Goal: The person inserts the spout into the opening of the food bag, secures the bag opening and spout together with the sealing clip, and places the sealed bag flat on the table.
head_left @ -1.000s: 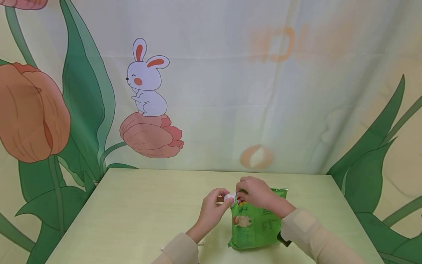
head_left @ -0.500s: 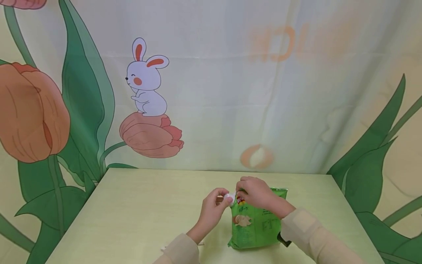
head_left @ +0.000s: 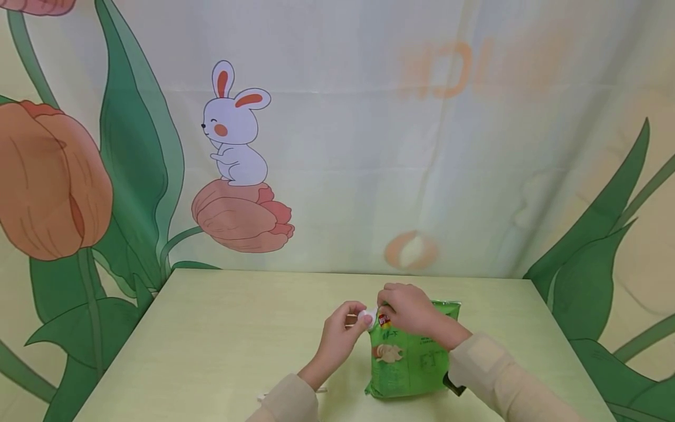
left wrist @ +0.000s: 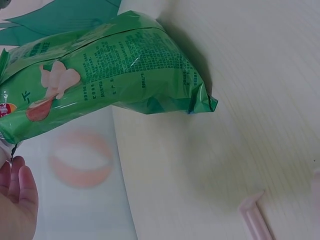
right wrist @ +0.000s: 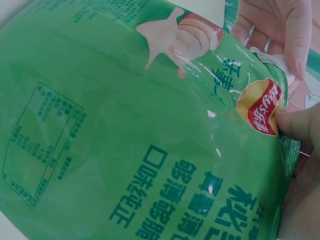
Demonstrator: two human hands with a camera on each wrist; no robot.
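A green Lay's potato chip bag (head_left: 411, 366) stands upright on the table, its top edge level with both hands. My right hand (head_left: 408, 308) pinches that top edge; in the right wrist view the thumb (right wrist: 295, 122) presses beside the red and yellow logo. At the bag's top left corner my left hand (head_left: 337, 335) holds a small white rounded object (head_left: 367, 318) between thumb and fingers. The object sits against the bag's edge, and the fingers hide much of it, so its exact kind is unclear. In the left wrist view only part of the left hand (left wrist: 19, 200) shows.
A thin pale stick-like piece with a bent end (left wrist: 256, 220) lies on the table (head_left: 221, 334), partly covered by the left sleeve (head_left: 292, 398) in the head view. Behind the table hangs a curtain (head_left: 337, 146) printed with tulips and a rabbit.
Hardly anything differs. Both hands stay at the bag's top left corner, with only slight shifts of the fingers on the white object.
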